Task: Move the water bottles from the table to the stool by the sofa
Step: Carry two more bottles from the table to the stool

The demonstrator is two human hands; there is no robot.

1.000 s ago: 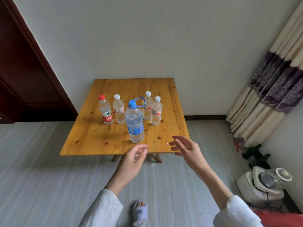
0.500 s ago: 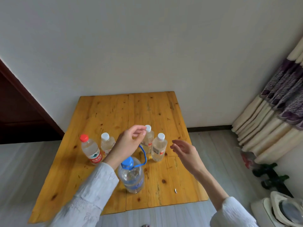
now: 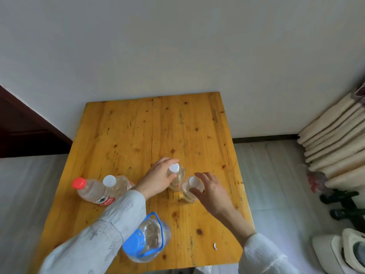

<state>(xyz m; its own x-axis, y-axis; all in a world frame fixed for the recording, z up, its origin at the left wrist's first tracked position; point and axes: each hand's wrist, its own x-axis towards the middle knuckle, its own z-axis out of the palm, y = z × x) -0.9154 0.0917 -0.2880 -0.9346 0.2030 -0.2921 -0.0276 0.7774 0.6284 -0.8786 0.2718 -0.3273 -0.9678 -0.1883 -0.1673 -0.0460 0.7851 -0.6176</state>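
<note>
Several water bottles stand on a wooden table (image 3: 126, 135). My left hand (image 3: 158, 178) curls round the neck of a white-capped bottle (image 3: 176, 176) at the table's middle. Just right of it stands another white-capped bottle (image 3: 192, 187); my right hand (image 3: 212, 191) has its fingers spread around this bottle's top, and I cannot tell whether they touch it. A red-capped bottle (image 3: 89, 191) and a third white-capped bottle (image 3: 116, 184) stand at the left. A large bottle with a blue cap and handle (image 3: 147, 239) stands near the front edge, under my left sleeve.
The table's far edge is against a white wall. A dark wooden door (image 3: 23, 131) is at the left, curtains (image 3: 335, 139) at the right. A white appliance (image 3: 341, 252) and dark objects (image 3: 343, 204) sit on the floor at the right. A small scrap (image 3: 215, 246) lies near the table's front edge.
I have come closer and look down more steeply. My left hand dropped onto the middle white-capped bottle and closed on its neck. My right hand moved forward to the bottle beside it.
</note>
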